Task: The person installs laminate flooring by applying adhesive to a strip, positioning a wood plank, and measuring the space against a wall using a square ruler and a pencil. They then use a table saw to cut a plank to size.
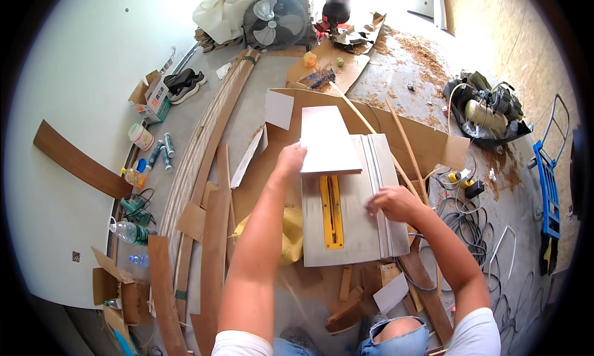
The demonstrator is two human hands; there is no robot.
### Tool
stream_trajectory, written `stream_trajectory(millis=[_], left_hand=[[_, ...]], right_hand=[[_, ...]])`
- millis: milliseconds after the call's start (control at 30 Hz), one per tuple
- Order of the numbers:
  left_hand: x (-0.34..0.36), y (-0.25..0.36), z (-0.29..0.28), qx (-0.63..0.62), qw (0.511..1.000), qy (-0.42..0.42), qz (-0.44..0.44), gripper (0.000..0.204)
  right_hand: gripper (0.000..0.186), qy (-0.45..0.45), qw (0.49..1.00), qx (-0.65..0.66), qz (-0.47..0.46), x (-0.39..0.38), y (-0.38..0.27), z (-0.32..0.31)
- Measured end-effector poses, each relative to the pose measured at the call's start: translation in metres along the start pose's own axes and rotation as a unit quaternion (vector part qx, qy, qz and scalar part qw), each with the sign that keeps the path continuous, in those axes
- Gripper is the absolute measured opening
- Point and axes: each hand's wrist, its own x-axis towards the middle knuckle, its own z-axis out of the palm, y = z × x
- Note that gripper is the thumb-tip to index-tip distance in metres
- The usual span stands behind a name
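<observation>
A metal table saw top (pixel 365 238) with a yellow blade insert (pixel 331 229) lies in front of me. Across its far part rests a white board (pixel 328 136) with a thin brown near edge, partly reaching past the top. My left hand (pixel 291 160) is closed on the board's left edge, its fingertips hidden by the board. Over the grooved right side of the saw top is my right hand (pixel 393 203), slightly blurred. Its fingers are loosely bent and a little apart, and I see nothing in them.
Long brown planks (pixel 213 251) and a wrapped bundle (pixel 198 151) lie to the left. Cardboard (pixel 433 130) surrounds the saw. Coiled cables (pixel 467 229) and a blue hand truck (pixel 547 189) are at the right. Someone (pixel 336 12) is at the far end beside a fan (pixel 275 21).
</observation>
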Motion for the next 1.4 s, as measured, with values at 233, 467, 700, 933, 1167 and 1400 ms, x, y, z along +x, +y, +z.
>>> stream_trajectory(millis=[233, 467, 700, 933, 1167, 1400], left_hand=[[0.005, -0.003, 0.049, 0.238, 0.962, 0.121, 0.05, 0.047], [0.013, -0.022, 0.06, 0.218, 0.946, 0.187, 0.148, 0.047], [0.013, -0.031, 0.051, 0.167, 0.976, 0.082, 0.11, 0.055], [0.031, -0.034, 0.053, 0.205, 0.97, 0.08, 0.107, 0.059], [0.053, -0.017, 0.065, 0.308, 0.943, 0.031, 0.123, 0.048], [0.035, -0.034, 0.064, 0.37, 0.927, 0.018, 0.061, 0.051]], right_hand=[[0.028, 0.093, 0.994, -0.003, -0.055, -0.004, -0.053, 0.003], [0.04, 0.02, 0.982, -0.137, -0.13, 0.012, -0.068, 0.031], [0.035, 0.134, 0.972, -0.171, -0.093, -0.014, -0.049, 0.04], [0.02, 0.095, 0.985, -0.134, 0.06, 0.028, -0.074, 0.049], [0.019, 0.201, 0.949, 0.059, 0.235, 0.057, -0.09, 0.037], [0.017, 0.079, 0.938, 0.198, 0.274, 0.022, -0.145, -0.024]])
